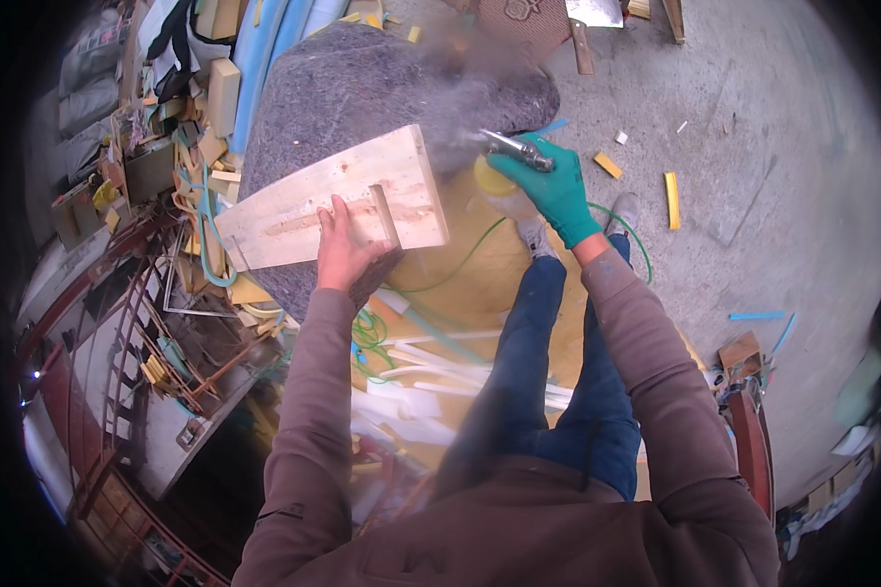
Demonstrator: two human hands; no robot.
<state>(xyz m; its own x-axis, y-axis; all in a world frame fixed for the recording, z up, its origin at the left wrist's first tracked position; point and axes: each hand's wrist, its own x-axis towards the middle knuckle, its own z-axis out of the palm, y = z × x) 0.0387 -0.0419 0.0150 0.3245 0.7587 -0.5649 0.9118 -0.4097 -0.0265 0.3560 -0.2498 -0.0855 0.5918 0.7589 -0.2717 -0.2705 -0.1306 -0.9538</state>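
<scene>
One round of spraying, seemingly under way

The right hand (561,191), in a green glove, is closed around a metal spray gun (521,150); whether the trigger is pulled cannot be made out. The bare left hand (346,245) lies at the near edge of a wooden board (328,210), fingers and thumb spread on its face; whether anything clamps it from below is hidden.

The board is left of the gun, over a mound covered in grey felt (323,88). Mist (450,103) hangs off the nozzle, over the felt beyond the board's far right corner, so the work looks midway. No wet sheen is plain on the wood, and how much coating is done or left cannot be told.

The board is pale and knotty, a tapering slab wider at the right, with brownish streaks and a narrow crosspiece (385,215) on its face. The felt is fuzzy and flecked, rounded at its edges. A translucent, yellowish cup (499,186) hangs under the gun's shiny body, and a thin green hose (639,245) curves beneath the right wrist.

Farther right, yellow foam strips (672,201) lie on smooth grey concrete (754,186); at the left, blocky foam offcuts (223,98) are heaped beside rolled blue sheeting (264,59).
</scene>
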